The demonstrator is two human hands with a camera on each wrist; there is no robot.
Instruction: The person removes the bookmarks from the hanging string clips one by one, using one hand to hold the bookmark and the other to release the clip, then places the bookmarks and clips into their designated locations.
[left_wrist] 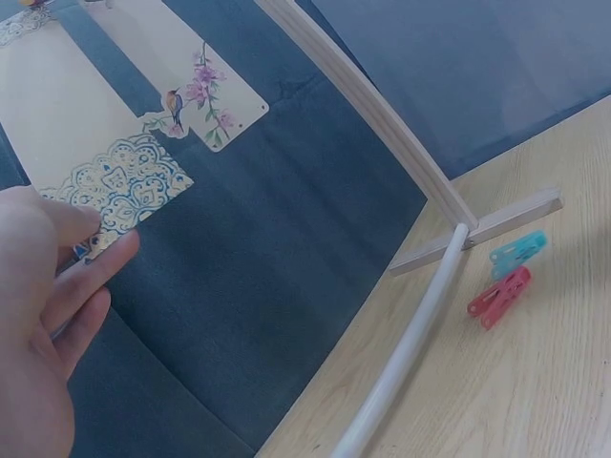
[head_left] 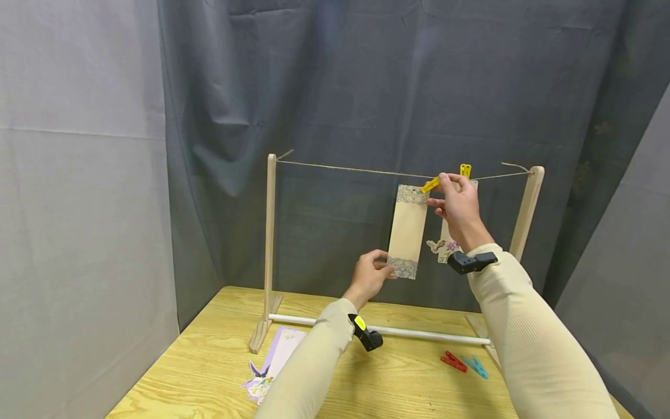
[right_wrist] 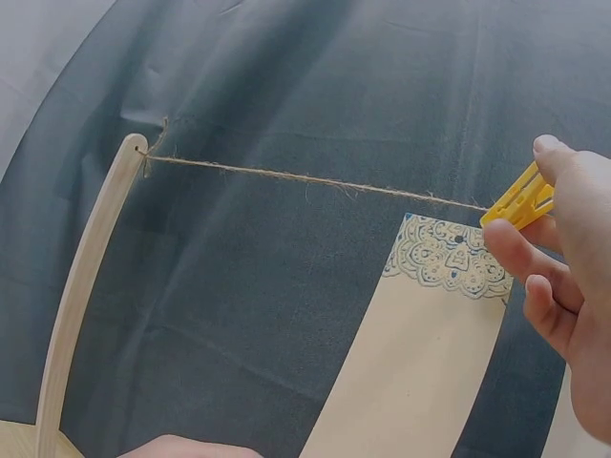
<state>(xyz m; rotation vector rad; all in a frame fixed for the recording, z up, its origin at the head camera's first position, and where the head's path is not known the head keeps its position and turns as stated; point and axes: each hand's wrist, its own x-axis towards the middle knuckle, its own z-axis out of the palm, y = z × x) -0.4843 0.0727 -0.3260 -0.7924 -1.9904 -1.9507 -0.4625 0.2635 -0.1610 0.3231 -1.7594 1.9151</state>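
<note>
Right grip: right hand (head_left: 459, 208) pinches yellow plastic clothespin (head_left: 431, 185) at the twine line (head_left: 356, 170), pin slanting up-right.
Left grip: left hand (head_left: 370, 276) pinches tall beige patterned card (head_left: 408, 231), long axis vertical.

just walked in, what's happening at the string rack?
A person is pegging cards on the string of a wooden rack. The right hand pinches a yellow peg at the top corner of a beige card, right at the string. The left hand holds that card's bottom edge. A bird card already hangs beside it under another yellow peg. Red and blue pegs and more cards lie on the table.
</note>
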